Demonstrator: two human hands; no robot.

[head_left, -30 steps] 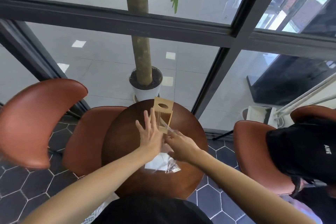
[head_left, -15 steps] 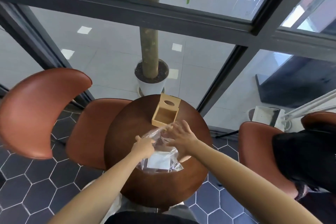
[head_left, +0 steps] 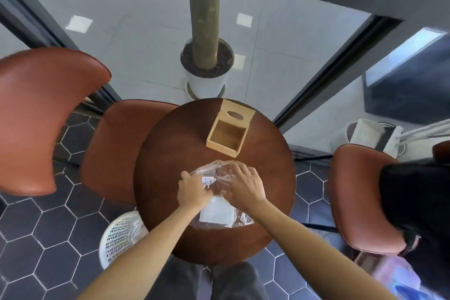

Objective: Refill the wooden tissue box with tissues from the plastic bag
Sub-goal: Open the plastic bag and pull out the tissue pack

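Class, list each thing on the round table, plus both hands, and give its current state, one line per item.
wooden tissue box: lying on its side, open, empty inside.
plastic bag: flat on the table, crumpled at the far end.
tissues: inside the bag.
left hand: gripping the bag.
right hand: spread, fingers on the bag.

Bare table (head_left: 175, 153) left of box (head_left: 229, 129).

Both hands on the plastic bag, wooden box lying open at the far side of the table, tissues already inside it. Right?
Not quite. The head view shows the box empty: only bare wood inside. The white tissues are in the bag, near the table edge closest to the person. The rest holds: left hand and right hand are both on the bag.
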